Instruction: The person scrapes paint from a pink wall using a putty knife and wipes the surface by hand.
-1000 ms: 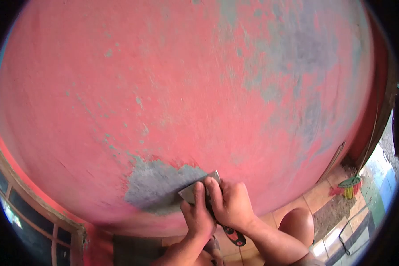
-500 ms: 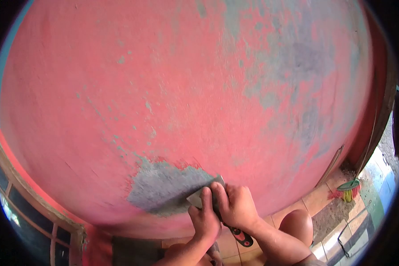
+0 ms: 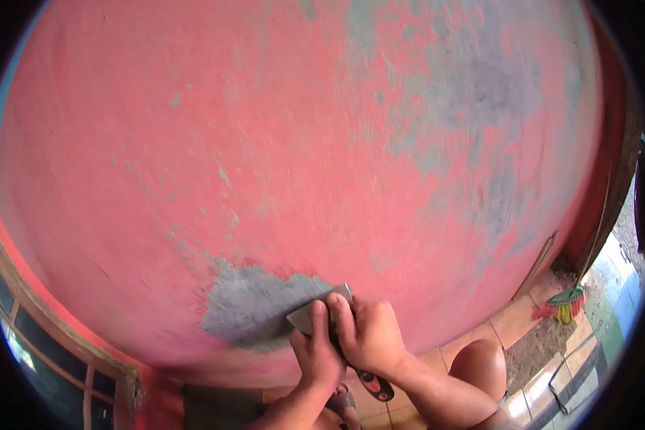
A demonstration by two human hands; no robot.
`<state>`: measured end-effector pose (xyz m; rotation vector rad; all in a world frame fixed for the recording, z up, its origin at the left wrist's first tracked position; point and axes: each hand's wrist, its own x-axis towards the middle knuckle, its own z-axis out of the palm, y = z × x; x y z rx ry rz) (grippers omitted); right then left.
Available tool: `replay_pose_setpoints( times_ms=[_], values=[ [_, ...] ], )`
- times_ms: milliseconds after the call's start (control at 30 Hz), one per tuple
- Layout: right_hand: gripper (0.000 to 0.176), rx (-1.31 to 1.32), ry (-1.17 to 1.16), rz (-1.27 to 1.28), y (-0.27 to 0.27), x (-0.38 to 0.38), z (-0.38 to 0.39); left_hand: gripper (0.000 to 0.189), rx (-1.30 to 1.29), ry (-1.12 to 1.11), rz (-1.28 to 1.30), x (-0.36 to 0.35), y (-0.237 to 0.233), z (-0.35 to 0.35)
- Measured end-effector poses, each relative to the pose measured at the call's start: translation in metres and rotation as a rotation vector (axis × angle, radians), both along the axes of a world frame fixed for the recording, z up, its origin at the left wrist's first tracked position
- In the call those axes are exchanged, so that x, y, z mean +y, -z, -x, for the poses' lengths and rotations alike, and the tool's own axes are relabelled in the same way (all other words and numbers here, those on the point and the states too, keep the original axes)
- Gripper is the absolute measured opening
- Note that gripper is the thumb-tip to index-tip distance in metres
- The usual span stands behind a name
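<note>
Low on the wall (image 3: pixel 265 143), close to its bottom edge, a paint scraper (image 3: pixel 315 309) lies with its blade (image 3: pixel 307 315) flat against the plaster, at the right-hand rim of a bare grey patch (image 3: pixel 251 308) where the red coat is gone. The right hand (image 3: pixel 371 333) is closed around the top of the handle, its fingers reaching forward onto the back of the blade. The left hand (image 3: pixel 319 355) comes up from beneath, wrapped against the tool and pressing a finger on the steel. Only the red-and-black handle (image 3: pixel 376 385) end sticks out below the fists.

The scraper looks light and rigid, with a thin metal blade that probably flexes a little under pressure. Its moulded handle seems the safe place to grip. The flat behind the working edge takes the push, and the edge itself is best kept clear of skin.

Higher up, toward the wall's upper right, larger grey worn areas (image 3: pixel 480 93) show. Under the hands are a bent knee (image 3: pixel 480 358) and the tiled floor (image 3: pixel 512 322). A small broom (image 3: pixel 566 301) lies at the wall's lower right corner, and a window frame (image 3: pixel 57 344) runs along the lower left.
</note>
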<state>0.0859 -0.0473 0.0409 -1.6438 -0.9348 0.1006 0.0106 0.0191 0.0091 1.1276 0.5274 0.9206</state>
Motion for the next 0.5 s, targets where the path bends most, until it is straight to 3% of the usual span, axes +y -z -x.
replay_pose_setpoints(
  times_ms=[267,400,500],
  values=[
    [0.042,-0.028,0.011,-0.005,0.008,-0.002,-0.001,0.037,-0.041,-0.021,0.028,-0.001,0.007,-0.003],
    [0.042,0.153,-0.078,-0.036,0.001,-0.007,0.002,0.036,0.052,-0.053,0.048,-0.008,-0.005,0.007],
    [0.044,0.099,-0.055,-0.03,0.011,-0.007,0.003,0.036,0.043,-0.045,0.026,-0.005,0.002,0.007]
  ],
)
